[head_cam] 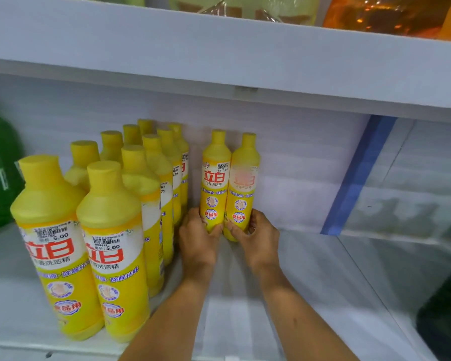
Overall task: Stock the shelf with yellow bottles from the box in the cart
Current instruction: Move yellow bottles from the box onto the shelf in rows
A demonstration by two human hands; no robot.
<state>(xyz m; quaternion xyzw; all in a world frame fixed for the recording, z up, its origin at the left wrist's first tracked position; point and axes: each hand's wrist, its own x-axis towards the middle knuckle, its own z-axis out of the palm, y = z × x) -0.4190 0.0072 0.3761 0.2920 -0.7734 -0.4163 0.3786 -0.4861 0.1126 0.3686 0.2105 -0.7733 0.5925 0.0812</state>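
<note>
- Two yellow bottles (228, 183) stand upright and touching at the back of the shelf (310, 282), just right of the stocked rows (120, 204).
- Left hand (197, 237) grips the left bottle's base; right hand (255, 237) grips the right one's.
- Long axes vertical, straight ahead of both hands, neither nearer.
- Labels read "立白", "食品用"; price stickers (105, 243) show "5.00".
</note>
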